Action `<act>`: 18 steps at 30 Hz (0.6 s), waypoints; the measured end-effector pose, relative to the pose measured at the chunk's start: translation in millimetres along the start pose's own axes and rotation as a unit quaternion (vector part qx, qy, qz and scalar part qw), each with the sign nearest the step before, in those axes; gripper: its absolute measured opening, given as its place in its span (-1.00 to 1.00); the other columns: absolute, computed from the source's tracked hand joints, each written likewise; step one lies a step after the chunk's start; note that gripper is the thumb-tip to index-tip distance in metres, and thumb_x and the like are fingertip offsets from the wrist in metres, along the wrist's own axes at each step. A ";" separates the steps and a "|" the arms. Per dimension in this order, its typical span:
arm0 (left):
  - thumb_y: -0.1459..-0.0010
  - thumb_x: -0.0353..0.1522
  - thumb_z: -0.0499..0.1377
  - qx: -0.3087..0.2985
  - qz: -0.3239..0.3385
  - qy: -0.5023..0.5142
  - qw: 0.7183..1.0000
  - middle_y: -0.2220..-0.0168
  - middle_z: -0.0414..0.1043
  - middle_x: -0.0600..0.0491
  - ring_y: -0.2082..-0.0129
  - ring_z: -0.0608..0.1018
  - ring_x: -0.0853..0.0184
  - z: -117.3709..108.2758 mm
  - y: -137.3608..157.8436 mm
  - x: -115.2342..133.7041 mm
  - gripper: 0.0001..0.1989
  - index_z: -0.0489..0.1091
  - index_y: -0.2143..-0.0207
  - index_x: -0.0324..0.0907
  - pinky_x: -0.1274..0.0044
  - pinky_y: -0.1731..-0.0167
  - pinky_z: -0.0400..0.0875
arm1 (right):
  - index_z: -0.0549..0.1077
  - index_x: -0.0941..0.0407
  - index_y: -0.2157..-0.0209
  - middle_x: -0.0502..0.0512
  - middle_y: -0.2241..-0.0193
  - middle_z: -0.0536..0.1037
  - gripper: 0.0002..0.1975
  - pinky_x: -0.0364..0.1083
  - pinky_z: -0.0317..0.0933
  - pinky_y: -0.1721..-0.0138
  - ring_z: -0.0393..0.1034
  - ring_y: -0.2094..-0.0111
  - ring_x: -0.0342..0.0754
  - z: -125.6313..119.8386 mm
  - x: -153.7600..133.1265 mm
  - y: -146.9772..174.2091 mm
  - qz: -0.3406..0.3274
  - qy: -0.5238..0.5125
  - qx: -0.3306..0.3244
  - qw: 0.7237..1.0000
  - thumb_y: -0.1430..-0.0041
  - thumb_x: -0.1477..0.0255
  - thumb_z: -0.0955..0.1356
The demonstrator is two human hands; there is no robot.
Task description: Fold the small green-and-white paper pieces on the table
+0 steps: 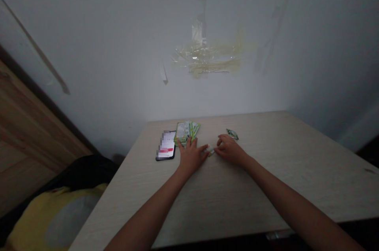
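Note:
My left hand lies on the table with its fingers spread. Its fingertips reach the near edge of a stack of green-and-white printed packets, and its thumb side touches a small green-and-white piece. From the other side, the curled fingers of my right hand pinch that piece; what exactly it is stays too small to tell. Just beyond my right hand lies a small dark-green and white packet, apart from the stack.
A phone with a lit screen lies left of the stack. The pale wooden table meets a wall with peeling tape. Left of the table are a yellow-and-grey soft item and a wooden panel.

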State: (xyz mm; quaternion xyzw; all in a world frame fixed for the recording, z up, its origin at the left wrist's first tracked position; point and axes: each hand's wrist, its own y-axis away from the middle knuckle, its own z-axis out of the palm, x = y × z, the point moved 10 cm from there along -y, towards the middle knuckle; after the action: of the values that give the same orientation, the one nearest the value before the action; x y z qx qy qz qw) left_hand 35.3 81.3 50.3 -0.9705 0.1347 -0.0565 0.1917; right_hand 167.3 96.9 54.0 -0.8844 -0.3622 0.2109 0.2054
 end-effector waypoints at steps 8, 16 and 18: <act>-0.21 0.00 0.02 -0.005 0.009 0.001 1.000 -0.24 0.23 0.02 -0.29 0.10 -0.07 5.9 1.2 -1.4 -0.63 0.38 -0.04 0.29 -0.23 -0.10 -0.41 | 0.62 0.09 0.31 0.20 0.29 0.46 -0.83 0.06 0.21 0.04 0.31 0.11 0.08 -1.4 -0.2 3.5 0.006 0.006 -0.028 1.000 -0.18 0.38 0.37; -0.23 0.01 -0.03 -0.005 0.006 -0.001 1.000 -0.26 0.19 -0.02 -0.30 0.08 -0.04 13.2 2.2 -3.9 -0.56 0.32 -0.11 0.23 -0.21 -0.12 -0.39 | 0.54 0.09 0.06 0.24 0.18 0.44 -0.72 0.04 0.22 0.05 0.32 0.10 0.06 8.0 7.8 5.6 0.030 0.011 -0.015 0.999 -0.21 0.40 0.33; -0.23 0.01 -0.03 -0.005 0.005 -0.002 1.000 -0.26 0.20 -0.03 -0.30 0.09 -0.04 14.6 2.1 -5.4 -0.56 0.31 -0.12 0.23 -0.22 -0.11 -0.39 | 0.51 0.08 0.02 0.25 0.14 0.42 -0.70 0.05 0.23 0.04 0.31 0.09 0.06 10.6 9.7 6.5 0.029 0.007 -0.009 1.000 -0.21 0.41 0.32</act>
State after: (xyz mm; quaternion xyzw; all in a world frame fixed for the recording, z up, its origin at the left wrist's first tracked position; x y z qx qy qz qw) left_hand 32.0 86.1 35.7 -0.9708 0.1397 -0.0532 0.1876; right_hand 171.6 101.9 39.7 -0.8978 -0.3368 0.2072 0.1938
